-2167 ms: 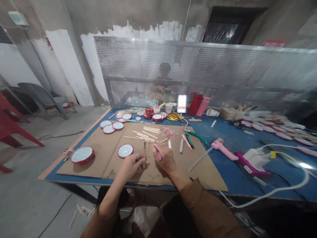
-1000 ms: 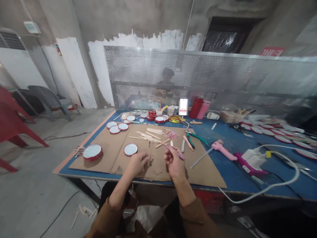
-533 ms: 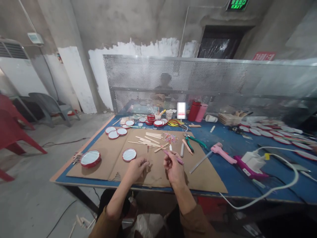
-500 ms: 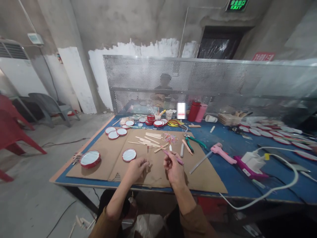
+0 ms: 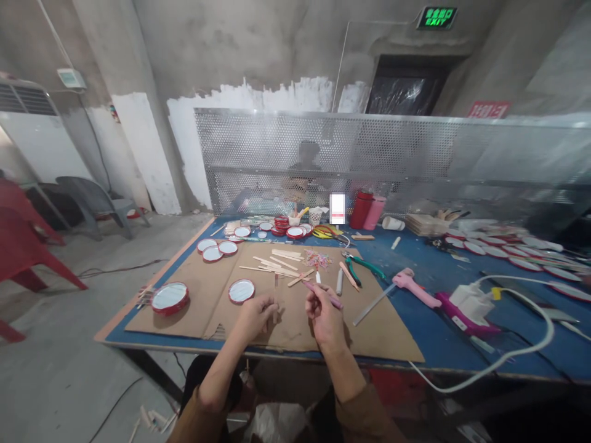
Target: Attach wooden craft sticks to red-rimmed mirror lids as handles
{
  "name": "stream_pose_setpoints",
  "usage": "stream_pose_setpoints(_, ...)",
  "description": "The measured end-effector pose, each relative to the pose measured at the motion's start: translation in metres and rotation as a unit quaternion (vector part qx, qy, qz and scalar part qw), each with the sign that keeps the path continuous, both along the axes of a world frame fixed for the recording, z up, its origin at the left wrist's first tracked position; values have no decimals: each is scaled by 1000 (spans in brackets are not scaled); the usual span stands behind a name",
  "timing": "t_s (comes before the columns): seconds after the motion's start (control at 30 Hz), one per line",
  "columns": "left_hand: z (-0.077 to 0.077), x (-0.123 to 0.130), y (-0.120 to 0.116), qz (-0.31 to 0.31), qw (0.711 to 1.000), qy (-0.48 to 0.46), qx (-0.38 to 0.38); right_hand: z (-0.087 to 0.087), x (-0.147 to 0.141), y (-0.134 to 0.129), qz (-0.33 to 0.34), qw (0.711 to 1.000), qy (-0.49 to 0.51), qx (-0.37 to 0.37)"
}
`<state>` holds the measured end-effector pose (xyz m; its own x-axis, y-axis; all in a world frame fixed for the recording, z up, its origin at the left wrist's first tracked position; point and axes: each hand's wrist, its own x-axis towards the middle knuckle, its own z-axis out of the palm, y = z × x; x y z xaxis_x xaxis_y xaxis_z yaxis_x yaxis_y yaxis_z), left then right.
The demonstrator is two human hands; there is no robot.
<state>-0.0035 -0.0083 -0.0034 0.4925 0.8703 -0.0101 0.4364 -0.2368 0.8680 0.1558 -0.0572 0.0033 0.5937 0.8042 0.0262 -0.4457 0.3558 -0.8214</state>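
My left hand (image 5: 257, 315) pinches a small flat wooden stick (image 5: 276, 295) that stands upright over the cardboard (image 5: 295, 335). In my right hand (image 5: 323, 311) is a purple pen (image 5: 333, 301), its tip pointing up and left toward crossed sticks (image 5: 300, 278). Several loose wooden sticks (image 5: 277, 264) lie beyond the hands, beside a heap of thin colourful strands (image 5: 318, 258). Left of my left hand lies a round white disc with a red rim (image 5: 241, 291); a thicker one (image 5: 170, 298) sits at the cardboard's left.
Green-handled pliers (image 5: 364, 266), a pink glue gun (image 5: 415, 289) and a purple power strip (image 5: 464, 314) with white cables lie to the right. Red and pink bottles (image 5: 361, 209) stand at the back before a perforated metal screen (image 5: 268, 141). More discs lie back right.
The view has tilted up very slightly. Both hands keep nearly the same pose, with the stick and the pen still in them.
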Motion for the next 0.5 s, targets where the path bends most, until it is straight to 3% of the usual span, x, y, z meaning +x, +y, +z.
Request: stream_pose_setpoints(0.5, 0, 0, 0, 1, 1000, 14, 7, -2, 0, -2, 7, 1000, 14, -9)
